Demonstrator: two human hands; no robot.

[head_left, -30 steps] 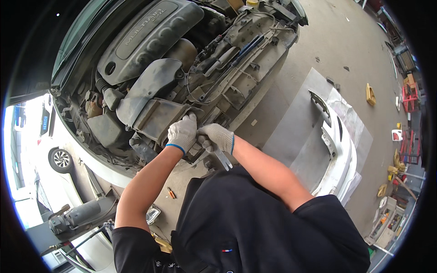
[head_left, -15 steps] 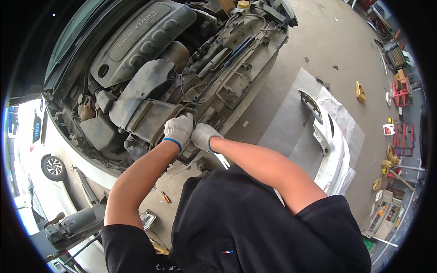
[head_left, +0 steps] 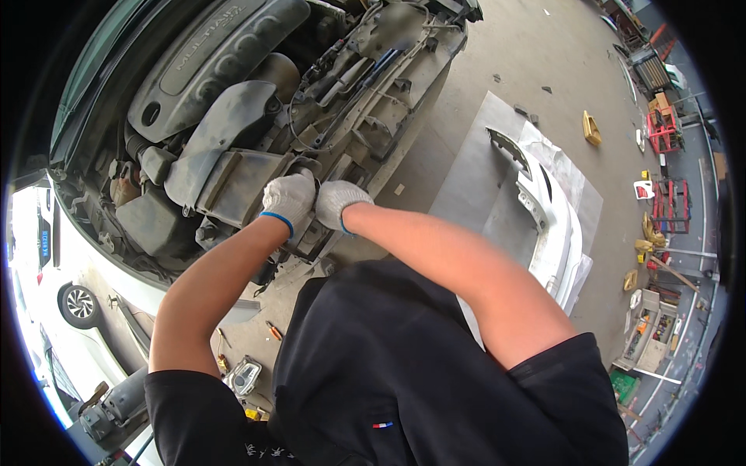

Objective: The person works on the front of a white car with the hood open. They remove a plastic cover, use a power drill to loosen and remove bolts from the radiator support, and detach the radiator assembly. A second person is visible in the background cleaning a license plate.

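Note:
Both my hands wear white knitted gloves and work close together at the front edge of an opened car's engine bay. My left hand (head_left: 289,197), its glove trimmed in blue, is closed beside the dusty black air filter box (head_left: 237,185). Its fingertips are out of sight, and what they grip is hidden. Just to its right, my right hand (head_left: 339,203) is curled with the back of the glove up, over the front frame (head_left: 392,140) of the car; whatever it holds cannot be made out. A dark engine cover (head_left: 217,62) lies farther in.
On the right, a white bumper (head_left: 550,225) rests on a grey sheet (head_left: 486,171) on the floor. A headlight (head_left: 245,377) and orange-handled pliers (head_left: 273,331) lie at lower left. Far right stand a toolbox (head_left: 653,334) and red racks (head_left: 670,206). A yellow container (head_left: 591,128) stands nearer.
The whole view has shifted, so the car and floor items sit farther left and higher. My hands stay together at the same spot on the car's front, both still closed.

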